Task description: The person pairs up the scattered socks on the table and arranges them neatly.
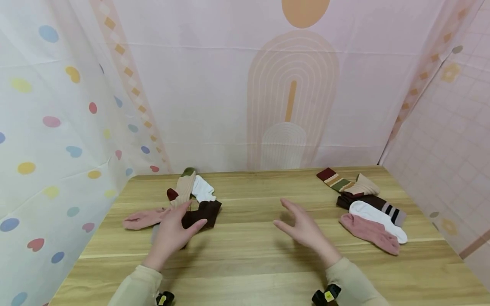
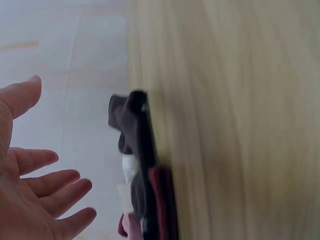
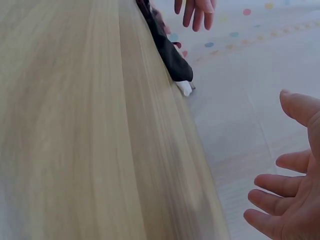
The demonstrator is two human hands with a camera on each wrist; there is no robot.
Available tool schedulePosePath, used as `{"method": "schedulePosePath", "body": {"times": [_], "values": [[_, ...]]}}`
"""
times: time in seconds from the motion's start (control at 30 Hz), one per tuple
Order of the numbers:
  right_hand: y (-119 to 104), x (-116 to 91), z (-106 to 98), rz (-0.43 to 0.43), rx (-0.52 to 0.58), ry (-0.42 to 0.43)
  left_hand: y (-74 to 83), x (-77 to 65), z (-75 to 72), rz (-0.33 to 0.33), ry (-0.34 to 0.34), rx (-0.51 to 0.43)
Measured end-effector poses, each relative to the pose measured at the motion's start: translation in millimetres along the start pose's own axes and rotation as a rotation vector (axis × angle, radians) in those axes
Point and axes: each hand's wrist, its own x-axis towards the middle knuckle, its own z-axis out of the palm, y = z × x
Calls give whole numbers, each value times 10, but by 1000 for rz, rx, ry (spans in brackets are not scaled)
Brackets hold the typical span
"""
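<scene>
My left hand [image 1: 173, 233] hovers over the near side of a loose group of socks, fingers spread and holding nothing. Around it lie a pink sock [image 1: 142, 219], a dark brown sock [image 1: 208, 213], a white sock [image 1: 203, 188] and a beige ribbed sock [image 1: 186, 185] with a green end. The hand hides part of this group. Above the middle of the table, my right hand [image 1: 306, 229] is empty too, its thumb and fingers apart. To its right lie a striped sock [image 1: 338, 183], a dark brown sock [image 1: 367, 201], a white sock [image 1: 369, 212] and a pink sock [image 1: 369, 233], partly overlapping.
Both sock groups lie on a wood-grain table [image 1: 245, 263]. A patterned cloth backdrop [image 1: 214, 106] rises behind the table's far edge, with a dotted cloth [image 1: 49, 170] on the left and a checked one [image 1: 444, 148] on the right. Small black devices [image 1: 326, 294] sit at both wrists.
</scene>
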Motion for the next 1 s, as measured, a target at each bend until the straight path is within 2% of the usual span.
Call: {"method": "schedulePosePath", "body": {"times": [0.2,0.37,0.6,0.77,0.87,1.0], "values": [[-32,35,52,-8,48,-3,-139,2,-134,-62,16,-72],[-71,75,95,-24,116,1,-253,17,-227,-120,-2,-90],[-149,112,165,-2,177,20,-423,30,-357,-212,-25,-114],[-186,151,228,-19,180,26,-545,45,-431,-260,-52,-74],[-210,177,268,-41,173,28,-613,50,-467,-263,-63,-37],[-247,215,327,-65,179,18,-716,41,-512,-273,-89,-47]]}}
